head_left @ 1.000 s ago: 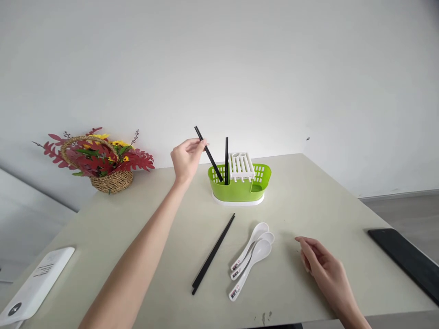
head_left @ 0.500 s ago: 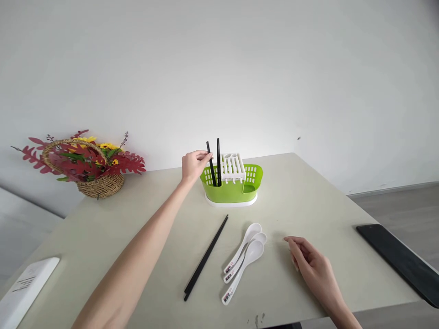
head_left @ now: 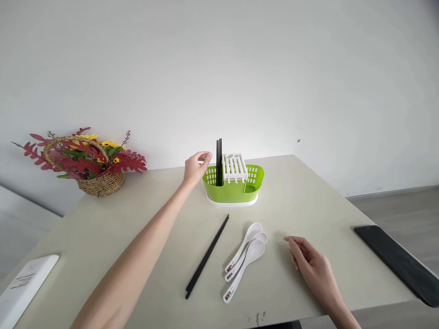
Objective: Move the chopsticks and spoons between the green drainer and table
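Observation:
My left hand (head_left: 198, 167) is beside the left end of a green cutlery basket (head_left: 233, 194), holding nothing, its thumb and fingers slightly apart. Just right of its fingertips, black chopsticks (head_left: 219, 160) stand upright and close together in the basket's left compartment. A white slotted rack (head_left: 235, 168) sits over the basket's middle. My right hand (head_left: 313, 267) rests on the table, fingers loosely curled in and nothing visible in them. To its left lie three white spoons (head_left: 254, 250), overlapping, bowls pointing away from me. Another pair of black chopsticks (head_left: 207, 256) lies diagonally left of the spoons.
A wicker basket of artificial flowers (head_left: 101, 183) stands at the back left against the wall. A white box-like object (head_left: 29, 285) lies at the left edge. On the right is a black phone (head_left: 394, 260), near the table's edge (head_left: 343, 201).
The chopsticks in my left hand have tipped right to stand against the others in the basket. My left hand has let go of them. The right hand stays where it was.

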Available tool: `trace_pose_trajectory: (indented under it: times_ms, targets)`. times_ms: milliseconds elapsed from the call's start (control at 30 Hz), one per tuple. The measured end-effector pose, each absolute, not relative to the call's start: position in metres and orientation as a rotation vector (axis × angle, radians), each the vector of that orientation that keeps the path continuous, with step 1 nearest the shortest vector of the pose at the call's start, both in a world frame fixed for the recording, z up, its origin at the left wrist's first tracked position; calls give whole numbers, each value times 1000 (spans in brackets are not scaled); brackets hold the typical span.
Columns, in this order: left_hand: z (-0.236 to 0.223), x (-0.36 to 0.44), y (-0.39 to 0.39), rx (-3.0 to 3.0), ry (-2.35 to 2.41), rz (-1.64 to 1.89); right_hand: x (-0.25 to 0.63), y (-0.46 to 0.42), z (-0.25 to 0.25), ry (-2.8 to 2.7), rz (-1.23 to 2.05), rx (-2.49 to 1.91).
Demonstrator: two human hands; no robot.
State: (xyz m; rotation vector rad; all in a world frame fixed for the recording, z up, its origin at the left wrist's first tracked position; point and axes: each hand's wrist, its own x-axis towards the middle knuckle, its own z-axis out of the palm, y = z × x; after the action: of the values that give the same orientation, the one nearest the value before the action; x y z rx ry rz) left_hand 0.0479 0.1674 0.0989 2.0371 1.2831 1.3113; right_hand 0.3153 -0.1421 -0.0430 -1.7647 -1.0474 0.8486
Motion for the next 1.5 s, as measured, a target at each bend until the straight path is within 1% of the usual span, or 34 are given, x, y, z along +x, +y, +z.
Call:
trace_pose_trajectory:
  times_ms: [133, 233, 400, 533, 767, 967, 1500]
  targets:
    - [79, 24, 157, 1871, 1384, 1497, 315, -143, -43, -1048, 839, -1801]
    - [53, 2, 144, 1751, 1508, 1514, 316, -144, -46, -1050, 826, -1825]
    - [4, -22, 104, 1782, 1459, 1303, 321, -143, -56, -1059, 799, -1867]
    - [-17, -23, 67, 1949, 1293, 984, 324, -142, -62, -1064, 785, -1896]
    - [-14, -13, 21, 2341, 1132, 637, 322, -143, -63, -1051, 723, -1937]
    - [-11, -16, 6, 2502, 1025, 626, 320, -143, -63, -1059, 704, -1959]
    - [-6, -20, 1, 2455, 1076, 458, 321, -142, -63, -1102, 650, -2003]
